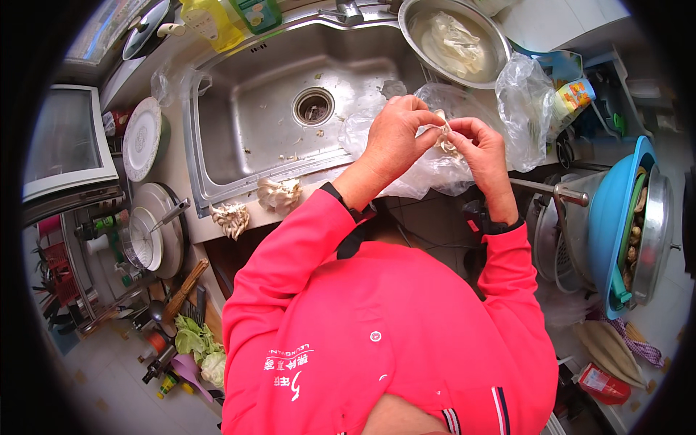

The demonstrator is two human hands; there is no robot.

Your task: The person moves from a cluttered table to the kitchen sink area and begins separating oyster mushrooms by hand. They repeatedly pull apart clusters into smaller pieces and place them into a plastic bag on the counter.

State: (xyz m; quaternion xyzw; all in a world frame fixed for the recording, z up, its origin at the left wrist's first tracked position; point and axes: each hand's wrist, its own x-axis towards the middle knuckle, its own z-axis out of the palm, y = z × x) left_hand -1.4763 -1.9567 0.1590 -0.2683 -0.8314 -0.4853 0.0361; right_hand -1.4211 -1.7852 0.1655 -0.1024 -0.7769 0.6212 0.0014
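Note:
Over the front right edge of the sink, my left hand (397, 136) and my right hand (481, 149) meet with fingers pinched. Between them is a small cluster of pale mushrooms (444, 142), gripped from both sides. Beneath lies a crumpled clear plastic bag (424, 177). Two more mushroom clumps rest on the counter left of my left forearm: a larger clump (279, 194) against the sink rim and a smaller clump (230, 220) nearer the corner. Beyond my hands, a metal bowl (409, 35) holds cloudy water and a pale, ragged mass (455, 45).
The steel sink (254, 94) has scraps around its drain (314, 106). Yellow and green bottles (210, 22) stand behind it. Plates (143, 138) lean at left. A blue basin (616, 217) and another clear bag (523, 109) are at right. Cabbage (212, 368) lies low at left.

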